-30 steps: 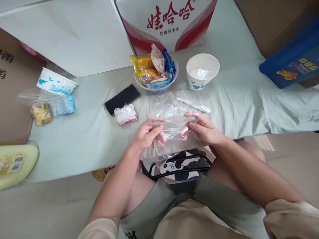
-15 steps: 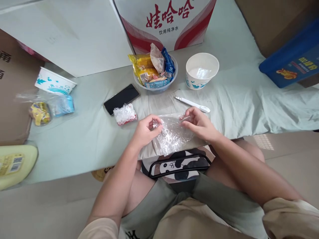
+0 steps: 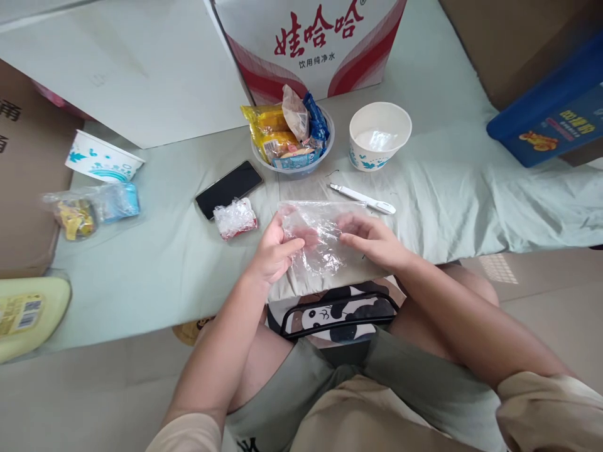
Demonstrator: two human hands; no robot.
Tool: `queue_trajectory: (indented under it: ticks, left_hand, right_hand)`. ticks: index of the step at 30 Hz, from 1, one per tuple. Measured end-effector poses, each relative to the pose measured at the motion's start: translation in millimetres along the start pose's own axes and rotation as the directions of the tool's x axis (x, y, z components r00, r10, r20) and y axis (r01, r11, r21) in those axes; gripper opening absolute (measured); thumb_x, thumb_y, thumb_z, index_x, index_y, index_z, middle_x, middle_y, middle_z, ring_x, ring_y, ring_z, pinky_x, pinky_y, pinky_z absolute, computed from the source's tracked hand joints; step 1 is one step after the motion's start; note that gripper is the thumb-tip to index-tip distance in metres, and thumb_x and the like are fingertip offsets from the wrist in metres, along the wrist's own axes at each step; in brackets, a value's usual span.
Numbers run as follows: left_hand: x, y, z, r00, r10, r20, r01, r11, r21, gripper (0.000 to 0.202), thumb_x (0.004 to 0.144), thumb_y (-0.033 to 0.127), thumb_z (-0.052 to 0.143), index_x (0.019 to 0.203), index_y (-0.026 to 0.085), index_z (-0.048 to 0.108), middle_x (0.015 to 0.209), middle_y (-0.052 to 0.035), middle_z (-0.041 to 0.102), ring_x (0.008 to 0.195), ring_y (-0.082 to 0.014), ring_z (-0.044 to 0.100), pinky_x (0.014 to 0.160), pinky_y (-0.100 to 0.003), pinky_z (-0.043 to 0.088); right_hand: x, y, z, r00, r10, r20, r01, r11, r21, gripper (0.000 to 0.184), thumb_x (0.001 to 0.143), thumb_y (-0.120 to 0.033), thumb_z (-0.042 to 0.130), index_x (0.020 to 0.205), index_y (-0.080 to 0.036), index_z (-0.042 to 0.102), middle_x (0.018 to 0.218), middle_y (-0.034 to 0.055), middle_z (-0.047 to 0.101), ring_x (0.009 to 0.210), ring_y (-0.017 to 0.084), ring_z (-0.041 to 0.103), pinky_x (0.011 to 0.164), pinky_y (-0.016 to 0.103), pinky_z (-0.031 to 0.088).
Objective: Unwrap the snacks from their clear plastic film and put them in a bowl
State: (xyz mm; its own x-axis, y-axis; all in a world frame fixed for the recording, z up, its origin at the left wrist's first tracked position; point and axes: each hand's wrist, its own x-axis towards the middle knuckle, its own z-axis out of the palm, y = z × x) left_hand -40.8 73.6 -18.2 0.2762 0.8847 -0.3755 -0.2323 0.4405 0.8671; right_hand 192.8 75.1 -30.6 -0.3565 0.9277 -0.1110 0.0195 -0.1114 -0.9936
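A clear, crinkled plastic bag (image 3: 325, 245) is held up near the front edge of the table. My left hand (image 3: 279, 248) grips its left side, thumb in front and fingers showing through the film behind. My right hand (image 3: 372, 238) holds the right side the same way, thumb over the front. Just beyond the bag lies a white utility knife (image 3: 362, 198), apart from both hands. To the left, a small packet in crumpled clear wrap (image 3: 235, 218) rests against a black phone (image 3: 229, 189).
A clear bowl (image 3: 301, 168) of wrapped snacks and a paper bucket (image 3: 379, 137) stand behind. A white-and-red carton (image 3: 320, 63) rises at the back. Far left are a tipped paper bucket (image 3: 104, 157), bagged items (image 3: 115, 201) and a yellow-green bottle (image 3: 32, 314); right, a blue box (image 3: 556, 119).
The plastic bag has been raised and spread flatter between my hands. My left hand has turned so its fingers lie behind the film, and my right fingers have also moved behind it.
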Motion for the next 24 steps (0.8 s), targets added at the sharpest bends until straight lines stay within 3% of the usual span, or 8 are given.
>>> queue_trajectory:
  ticks: [2, 7, 9, 12, 16, 20, 22, 24]
  left_hand:
    - [-0.1, 2.0, -1.2, 0.999, -0.04, -0.001, 0.04, 0.998, 0.055, 0.057, 0.07, 0.03, 0.083, 0.12, 0.021, 0.057, 0.094, -0.0044, 0.076, 0.085, -0.0219, 0.076, 0.079, -0.035, 0.061]
    - [0.2, 1.5, -8.3, 0.998, -0.021, -0.059, 0.039, 0.944, 0.328, 0.036, 0.079, 0.037, 0.078, 0.107, 0.018, 0.068, 0.063, 0.0027, 0.066, 0.051, -0.0121, 0.063, 0.046, -0.02, 0.046]
    - [-1.0, 3.4, -10.9, 0.999, 0.009, -0.052, 0.006, 0.962, 0.275, 0.037, 0.078, 0.039, 0.077, 0.109, 0.02, 0.068, 0.057, 0.0058, 0.061, 0.044, -0.0107, 0.057, 0.042, -0.02, 0.043]
    - [-2.2, 10.8, -12.6, 0.999, 0.039, -0.02, -0.036, 0.994, 0.104, 0.029, 0.071, 0.038, 0.077, 0.092, 0.02, 0.069, 0.057, 0.004, 0.062, 0.045, -0.0117, 0.056, 0.042, -0.022, 0.044]
    - [0.0, 16.7, -13.8, 0.991, 0.097, 0.087, -0.105, 0.991, 0.087, 0.034, 0.072, 0.049, 0.068, 0.064, 0.015, 0.067, 0.061, -0.0041, 0.063, 0.051, -0.0126, 0.056, 0.044, -0.024, 0.043]
    - [3.3, 9.4, -14.3, 0.989, 0.147, 0.016, -0.145, 0.94, 0.308, 0.022, 0.072, 0.034, 0.077, 0.084, 0.018, 0.067, 0.064, 0.0016, 0.062, 0.052, -0.0086, 0.052, 0.048, -0.02, 0.039]
    - [4.2, 5.9, -13.4, 0.972, 0.231, -0.048, -0.198, 0.909, 0.368, 0.03, 0.072, 0.027, 0.078, 0.098, 0.021, 0.065, 0.076, 0.0017, 0.065, 0.061, -0.0101, 0.059, 0.055, -0.021, 0.044]
    - [3.8, 4.8, -11.7, 0.91, 0.39, -0.143, -0.302, 0.857, 0.418, 0.032, 0.074, 0.025, 0.077, 0.102, 0.023, 0.062, 0.092, -0.0012, 0.069, 0.079, -0.0135, 0.066, 0.067, -0.024, 0.051]
  right_hand:
    - [-1.1, -2.4, 0.9, 0.998, 0.022, 0.062, -0.021, 1.0, -0.022, 0.03, 0.09, -0.048, 0.067, 0.089, -0.019, 0.061, 0.085, 0.0041, 0.067, 0.077, 0.015, 0.063, 0.073, 0.032, 0.053]
    - [-5.0, -3.5, 1.5, 0.996, 0.082, 0.046, -0.085, 0.993, 0.079, 0.028, 0.094, -0.049, 0.062, 0.098, -0.022, 0.055, 0.063, -0.0039, 0.06, 0.051, 0.011, 0.054, 0.051, 0.026, 0.043]
    - [-6.0, -2.2, -0.1, 0.999, 0.039, -0.019, -0.036, 0.99, 0.134, 0.025, 0.093, -0.045, 0.064, 0.105, -0.023, 0.057, 0.058, -0.0066, 0.055, 0.048, 0.01, 0.048, 0.049, 0.025, 0.038]
    - [-6.6, -2.1, -4.4, 0.998, -0.02, -0.063, 0.035, 0.967, 0.251, 0.019, 0.087, -0.04, 0.065, 0.092, -0.022, 0.064, 0.065, -0.0027, 0.057, 0.054, 0.011, 0.049, 0.052, 0.026, 0.038]
    - [-5.9, -4.9, -9.2, 0.998, -0.065, 0.023, 0.057, 0.965, 0.255, 0.042, 0.089, -0.056, 0.049, 0.076, -0.019, 0.065, 0.076, 0.006, 0.063, 0.067, 0.016, 0.057, 0.061, 0.032, 0.045]
    - [-4.2, -5.4, -7.4, 0.997, 0.056, -0.053, -0.052, 0.997, 0.062, 0.029, 0.082, -0.045, 0.071, 0.093, -0.022, 0.057, 0.071, -0.003, 0.052, 0.058, 0.011, 0.046, 0.055, 0.027, 0.039]
    - [-3.3, -4.9, -5.5, 0.988, 0.095, -0.122, -0.088, 0.994, 0.066, 0.047, 0.076, -0.034, 0.079, 0.112, -0.026, 0.049, 0.072, -0.0068, 0.05, 0.054, 0.009, 0.043, 0.052, 0.025, 0.035]
    - [-2.1, -4.3, -4.3, 0.97, 0.062, -0.236, -0.04, 0.995, 0.095, 0.057, 0.075, -0.034, 0.079, 0.119, -0.028, 0.044, 0.078, -0.0053, 0.056, 0.06, 0.011, 0.049, 0.056, 0.026, 0.038]
